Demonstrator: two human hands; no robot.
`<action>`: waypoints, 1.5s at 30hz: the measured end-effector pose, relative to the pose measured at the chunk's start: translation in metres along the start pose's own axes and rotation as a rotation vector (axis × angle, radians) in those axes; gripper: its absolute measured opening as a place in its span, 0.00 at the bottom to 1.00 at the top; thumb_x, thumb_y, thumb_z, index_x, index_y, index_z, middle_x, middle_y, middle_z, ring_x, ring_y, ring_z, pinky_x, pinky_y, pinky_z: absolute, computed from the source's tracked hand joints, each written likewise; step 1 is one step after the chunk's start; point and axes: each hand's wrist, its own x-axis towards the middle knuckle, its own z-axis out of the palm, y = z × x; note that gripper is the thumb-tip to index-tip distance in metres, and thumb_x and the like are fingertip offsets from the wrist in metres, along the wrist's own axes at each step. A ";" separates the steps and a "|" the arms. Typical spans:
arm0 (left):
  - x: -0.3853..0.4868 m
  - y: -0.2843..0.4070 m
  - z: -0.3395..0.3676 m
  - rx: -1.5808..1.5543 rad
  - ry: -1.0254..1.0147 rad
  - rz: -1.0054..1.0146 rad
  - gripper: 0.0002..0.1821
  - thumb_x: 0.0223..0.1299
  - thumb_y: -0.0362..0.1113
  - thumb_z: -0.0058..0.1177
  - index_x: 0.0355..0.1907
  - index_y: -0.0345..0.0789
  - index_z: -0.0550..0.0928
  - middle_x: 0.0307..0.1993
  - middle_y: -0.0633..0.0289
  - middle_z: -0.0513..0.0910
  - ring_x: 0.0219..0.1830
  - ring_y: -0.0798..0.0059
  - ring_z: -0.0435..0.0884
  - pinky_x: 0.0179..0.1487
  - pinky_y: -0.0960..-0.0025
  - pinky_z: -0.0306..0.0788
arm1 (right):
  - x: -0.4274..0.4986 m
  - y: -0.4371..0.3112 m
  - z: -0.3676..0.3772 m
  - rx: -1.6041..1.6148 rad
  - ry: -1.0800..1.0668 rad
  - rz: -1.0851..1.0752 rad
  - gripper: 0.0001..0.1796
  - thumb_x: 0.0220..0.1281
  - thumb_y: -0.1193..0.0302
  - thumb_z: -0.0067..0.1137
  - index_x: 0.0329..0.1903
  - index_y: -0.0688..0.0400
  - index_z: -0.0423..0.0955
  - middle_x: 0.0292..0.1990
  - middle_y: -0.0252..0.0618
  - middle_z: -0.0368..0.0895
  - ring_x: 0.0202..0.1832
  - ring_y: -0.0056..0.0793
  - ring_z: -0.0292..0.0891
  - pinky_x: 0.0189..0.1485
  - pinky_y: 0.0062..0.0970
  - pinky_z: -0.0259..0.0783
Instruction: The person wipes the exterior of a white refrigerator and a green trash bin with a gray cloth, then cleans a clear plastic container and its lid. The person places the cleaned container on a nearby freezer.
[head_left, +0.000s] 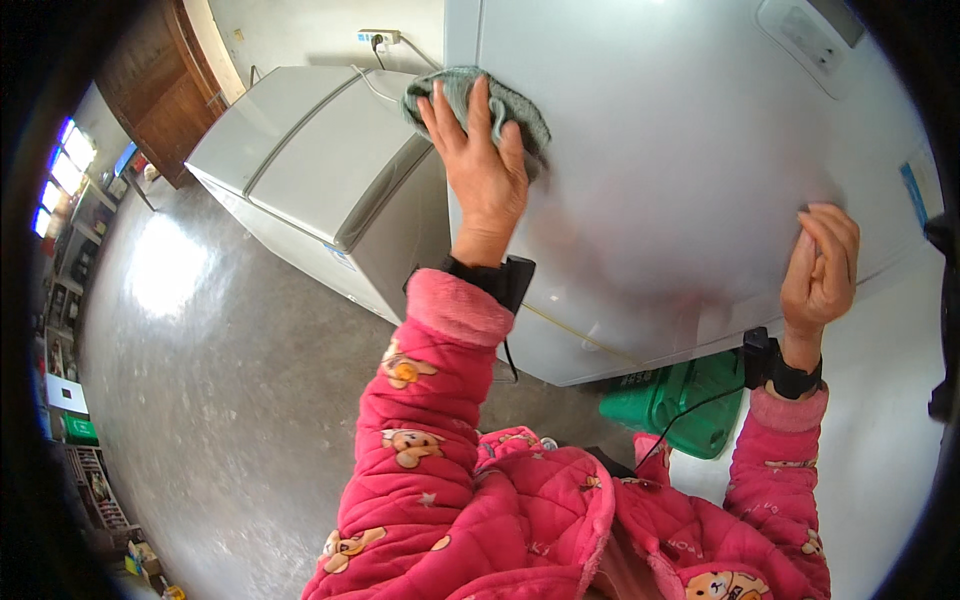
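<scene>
My left hand (484, 169) presses a grey-green cloth (529, 124) against a large, glossy white appliance panel (660, 150), close to its left edge. The fingers are spread over the cloth, and part of it is bunched near the thumb. Farther right, my right hand (825, 262) is at the same panel with its fingers curled together. Nothing shows in it; whether its fingertips touch the surface is unclear. A pale oval fitting (806, 49) is set in the panel's upper right. The panel faintly reflects my hands and pink sleeves.
A grey-white chest freezer (315, 150) stands left of the panel, below a wall power strip (379, 36) with a plugged-in cord. A green plastic bin (686, 405) sits below the panel. Shelves (97, 487) line the far left, past the concrete floor (225, 420). A wooden door (154, 82) is behind.
</scene>
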 end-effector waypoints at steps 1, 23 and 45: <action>-0.013 -0.001 0.008 0.069 0.013 0.003 0.28 0.63 0.35 0.48 0.66 0.34 0.64 0.68 0.37 0.53 0.71 0.40 0.49 0.72 0.53 0.44 | -0.003 0.004 0.003 -0.031 -0.004 -0.047 0.09 0.56 0.85 0.50 0.38 0.63 0.77 0.37 0.42 0.78 0.41 0.40 0.76 0.44 0.33 0.72; -0.261 -0.120 0.028 0.298 -0.129 -0.953 0.26 0.48 0.22 0.46 0.55 0.29 0.64 0.52 0.39 0.64 0.54 0.42 0.65 0.60 0.52 0.60 | -0.014 0.014 0.003 -0.119 -0.094 -0.189 0.08 0.58 0.82 0.47 0.38 0.67 0.75 0.34 0.46 0.78 0.37 0.43 0.75 0.38 0.35 0.72; -0.361 0.140 0.088 0.250 -0.526 -1.308 0.24 0.53 0.37 0.50 0.51 0.30 0.64 0.47 0.32 0.70 0.46 0.35 0.71 0.52 0.45 0.66 | -0.078 0.026 -0.061 0.607 0.048 -0.023 0.16 0.40 0.85 0.52 0.37 0.61 0.75 0.25 0.34 0.74 0.26 0.34 0.73 0.32 0.33 0.66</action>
